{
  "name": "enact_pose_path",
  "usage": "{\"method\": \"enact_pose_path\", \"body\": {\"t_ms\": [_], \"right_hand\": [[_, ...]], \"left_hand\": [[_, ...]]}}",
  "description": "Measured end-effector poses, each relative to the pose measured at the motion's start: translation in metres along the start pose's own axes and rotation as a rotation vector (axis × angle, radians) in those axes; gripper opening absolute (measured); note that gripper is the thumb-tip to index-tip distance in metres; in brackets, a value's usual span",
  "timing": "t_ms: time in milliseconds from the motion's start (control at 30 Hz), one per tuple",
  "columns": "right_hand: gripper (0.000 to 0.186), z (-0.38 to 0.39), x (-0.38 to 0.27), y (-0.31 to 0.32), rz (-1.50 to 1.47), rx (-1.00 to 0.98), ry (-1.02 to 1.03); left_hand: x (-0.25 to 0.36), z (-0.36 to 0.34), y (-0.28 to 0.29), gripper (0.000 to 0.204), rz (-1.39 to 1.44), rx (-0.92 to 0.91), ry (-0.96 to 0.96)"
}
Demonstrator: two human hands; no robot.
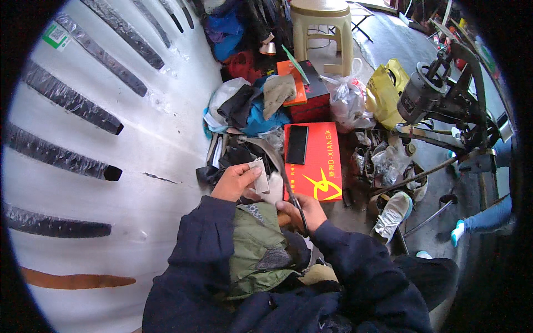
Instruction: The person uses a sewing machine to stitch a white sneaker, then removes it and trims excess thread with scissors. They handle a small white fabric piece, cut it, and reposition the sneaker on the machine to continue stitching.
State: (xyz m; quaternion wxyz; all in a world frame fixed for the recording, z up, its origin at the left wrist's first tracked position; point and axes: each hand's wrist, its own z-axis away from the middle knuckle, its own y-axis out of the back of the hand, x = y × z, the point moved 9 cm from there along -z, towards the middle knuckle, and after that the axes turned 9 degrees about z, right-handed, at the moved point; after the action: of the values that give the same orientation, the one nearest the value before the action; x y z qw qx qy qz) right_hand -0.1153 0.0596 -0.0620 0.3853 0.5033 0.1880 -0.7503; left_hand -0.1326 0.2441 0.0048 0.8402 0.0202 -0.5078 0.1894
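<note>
My left hand (pixel 233 183) is closed, pinching a small flat whitish-grey piece (pixel 259 175) between thumb and fingers. To its right, my right hand (pixel 306 212) is closed around a long, thin, dark curved thing (pixel 292 191) that points up and away; its exact kind is hard to make out. Beneath both hands, an olive-green cloth (pixel 250 238) with grey patches lies over my lap. Just beyond the right hand is a red box (pixel 316 166), with a black phone-like slab (pixel 297 145) on top.
A hand-cranked sewing machine (pixel 425 91) stands at the right, near a silvery shoe (pixel 393 215). Cloths and bags (pixel 239 105) are heaped ahead. A cream plastic stool (pixel 322 25) stands behind them. Dark wrapped strips (pixel 72 100) line the white surface at left. Another person's leg (pixel 488 216) shows at right.
</note>
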Motion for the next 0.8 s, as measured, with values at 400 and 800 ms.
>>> {"method": "enact_pose_path", "body": {"t_ms": [400,800], "right_hand": [[0.036,0.110,-0.016,0.132,-0.349,0.362,0.266],[0.034,0.182,0.055,0.106,-0.394,0.311,0.015]], "left_hand": [[-0.039,0.039,-0.189,0.014,0.318,-0.245,-0.073],[-0.050,0.045,-0.200,0.015,0.535,-0.270,-0.145]]}}
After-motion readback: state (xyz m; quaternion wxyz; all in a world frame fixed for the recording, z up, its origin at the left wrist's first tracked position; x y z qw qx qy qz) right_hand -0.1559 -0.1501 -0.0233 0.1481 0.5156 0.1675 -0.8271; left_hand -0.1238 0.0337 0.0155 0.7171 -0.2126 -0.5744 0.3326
